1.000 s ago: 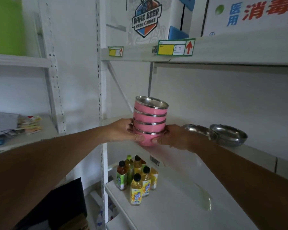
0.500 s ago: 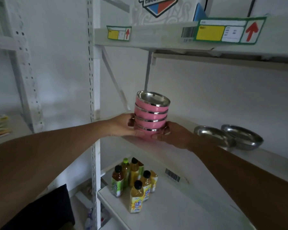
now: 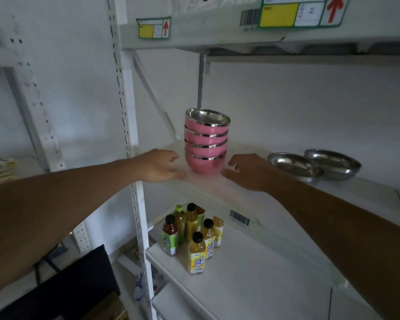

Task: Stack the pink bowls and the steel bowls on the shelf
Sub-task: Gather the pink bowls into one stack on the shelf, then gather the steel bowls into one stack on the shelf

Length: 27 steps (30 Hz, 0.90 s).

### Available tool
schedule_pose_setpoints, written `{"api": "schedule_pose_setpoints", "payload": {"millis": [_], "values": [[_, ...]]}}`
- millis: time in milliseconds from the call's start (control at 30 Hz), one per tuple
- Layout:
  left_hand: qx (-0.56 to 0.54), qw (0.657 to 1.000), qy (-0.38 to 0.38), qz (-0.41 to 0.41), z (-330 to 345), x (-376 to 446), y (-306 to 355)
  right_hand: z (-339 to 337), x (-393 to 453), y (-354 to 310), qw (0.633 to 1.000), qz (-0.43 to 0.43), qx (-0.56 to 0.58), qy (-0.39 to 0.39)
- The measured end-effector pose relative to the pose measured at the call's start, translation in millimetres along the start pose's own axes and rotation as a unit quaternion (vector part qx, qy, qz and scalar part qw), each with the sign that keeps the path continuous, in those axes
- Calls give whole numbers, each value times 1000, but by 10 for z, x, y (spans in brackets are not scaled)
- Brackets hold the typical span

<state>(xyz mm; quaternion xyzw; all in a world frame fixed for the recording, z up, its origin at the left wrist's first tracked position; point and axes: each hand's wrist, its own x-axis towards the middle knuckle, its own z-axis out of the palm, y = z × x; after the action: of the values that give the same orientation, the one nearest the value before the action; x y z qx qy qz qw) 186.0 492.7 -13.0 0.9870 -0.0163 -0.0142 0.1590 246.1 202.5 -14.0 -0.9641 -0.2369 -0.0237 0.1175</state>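
Observation:
A stack of several pink bowls (image 3: 205, 144) with steel rims stands upright on the white middle shelf (image 3: 275, 204), near its left end. My left hand (image 3: 158, 166) is just left of the stack, fingers apart, not touching it. Just right of the stack is my right hand (image 3: 247, 172), also open and off the bowls. Two steel bowls (image 3: 293, 166) (image 3: 333, 163) sit side by side on the same shelf, further right, touching or slightly overlapping.
A white upright post (image 3: 127, 125) stands left of the stack. The upper shelf (image 3: 217, 35) with yellow labels hangs overhead. Several drink bottles (image 3: 194, 236) stand on the lower shelf. A dark object (image 3: 62, 289) lies at the bottom left.
Both hands held the pink stack above the shelf; now the stack rests on the shelf and both hands have let go and drawn slightly apart.

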Motion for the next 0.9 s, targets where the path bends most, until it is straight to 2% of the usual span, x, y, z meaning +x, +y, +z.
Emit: {"api": "schedule_pose_setpoints", "payload": {"millis": [167, 333, 433, 567, 767, 900], "values": [[64, 995, 63, -48, 65, -544, 461, -176, -493, 18, 995, -47, -84, 40], [91, 987, 117, -57, 290, -1049, 1072, -276, -1169, 173, 993, -59, -75, 73], [102, 986, 118, -57, 474, -1197, 1504, -319, -1579, 394, 994, -50, -67, 70], [86, 988, 128, -1, 629, -1263, 2067, -500, -2104, 728, 995, -26, -60, 74], [42, 985, 134, 104, 833, -1297, 2771, -814, -2879, 1080, 992, 62, -67, 82], [20, 981, 93, 169, 1002, -1249, 3193, -929, -3351, 1176, 987, 126, -77, 66]]}}
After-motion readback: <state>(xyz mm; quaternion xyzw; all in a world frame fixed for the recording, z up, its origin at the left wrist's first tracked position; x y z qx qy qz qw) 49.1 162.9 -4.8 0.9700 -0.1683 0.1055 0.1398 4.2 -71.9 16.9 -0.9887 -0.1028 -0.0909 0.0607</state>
